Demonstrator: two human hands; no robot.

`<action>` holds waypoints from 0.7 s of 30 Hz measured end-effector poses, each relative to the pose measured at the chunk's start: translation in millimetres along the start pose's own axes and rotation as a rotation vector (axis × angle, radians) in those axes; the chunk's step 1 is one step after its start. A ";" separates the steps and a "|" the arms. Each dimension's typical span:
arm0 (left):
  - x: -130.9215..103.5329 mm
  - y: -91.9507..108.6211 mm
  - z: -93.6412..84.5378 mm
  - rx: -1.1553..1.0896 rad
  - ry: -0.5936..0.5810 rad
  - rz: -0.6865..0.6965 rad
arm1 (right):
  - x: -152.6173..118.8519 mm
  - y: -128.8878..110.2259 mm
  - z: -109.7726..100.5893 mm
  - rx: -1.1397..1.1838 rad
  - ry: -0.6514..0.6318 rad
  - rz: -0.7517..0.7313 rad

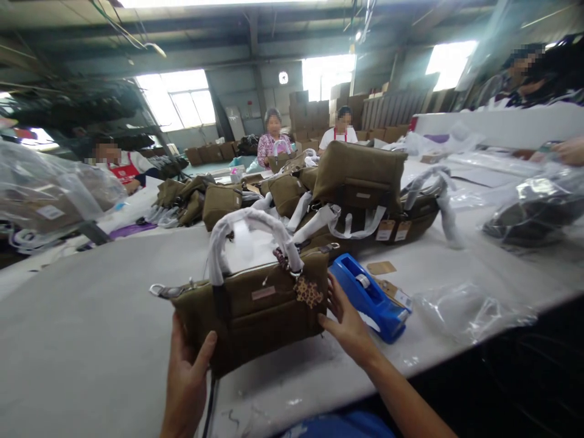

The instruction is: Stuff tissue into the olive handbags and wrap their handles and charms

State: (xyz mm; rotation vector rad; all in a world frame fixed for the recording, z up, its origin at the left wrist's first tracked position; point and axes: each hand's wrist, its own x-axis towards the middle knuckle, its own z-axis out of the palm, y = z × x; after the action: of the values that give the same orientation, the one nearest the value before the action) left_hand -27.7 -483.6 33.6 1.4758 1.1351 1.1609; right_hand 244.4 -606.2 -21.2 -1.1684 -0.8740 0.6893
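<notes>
Between my two hands is an olive-green handbag (269, 316), tilted slightly, over the near part of the white table. White wrapping covers its raised handle (250, 219), and a spotted brown charm (309, 292) hangs on its front. My left hand (188, 365) grips the bag's left end, thumb on the front face. At the right end, my right hand (344, 316) holds it with the thumb in front and the fingers around the side. Just right of that hand lies a blue tape dispenser (371, 298).
Behind the handbag, more olive bags (360, 176) are piled, some with paper tags (393, 231). Clear plastic bags (469, 313) lie on the table (114, 316) at right. Loose brown tags (381, 267) are beside the dispenser. Several people stand around the far side.
</notes>
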 end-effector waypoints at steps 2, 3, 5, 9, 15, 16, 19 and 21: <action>3.1 -7.4 -2.1 0.025 -0.005 0.009 | 2.4 9.2 2.7 -0.057 -0.028 -0.009; 4.3 -12.4 -2.0 0.038 -0.016 -0.011 | 3.6 14.3 3.4 -0.096 -0.034 -0.005; 3.3 -21.1 -0.4 0.092 -0.043 -0.069 | 5.5 23.2 3.9 -0.175 -0.023 0.005; -18.5 -19.4 2.8 0.312 0.181 0.033 | 4.2 25.9 4.1 -0.301 0.052 -0.014; -30.4 21.3 24.9 0.514 -0.039 0.728 | -14.9 -0.7 12.1 -0.339 0.269 -0.073; -21.4 27.6 34.8 0.523 -0.178 0.761 | -18.9 -4.1 14.9 -0.342 0.266 -0.091; 15.9 40.3 69.4 0.687 -0.440 0.921 | -26.9 -8.3 24.9 -0.409 0.172 -0.150; 38.0 46.4 89.2 0.838 -0.533 1.027 | -27.0 -7.5 31.1 -0.467 0.143 -0.168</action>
State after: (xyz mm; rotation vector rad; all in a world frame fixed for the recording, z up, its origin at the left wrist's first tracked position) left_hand 70.7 -463.8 72.0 3.0037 0.4229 0.7744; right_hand 204.0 -615.7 -15.3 -1.5164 -1.0284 0.2632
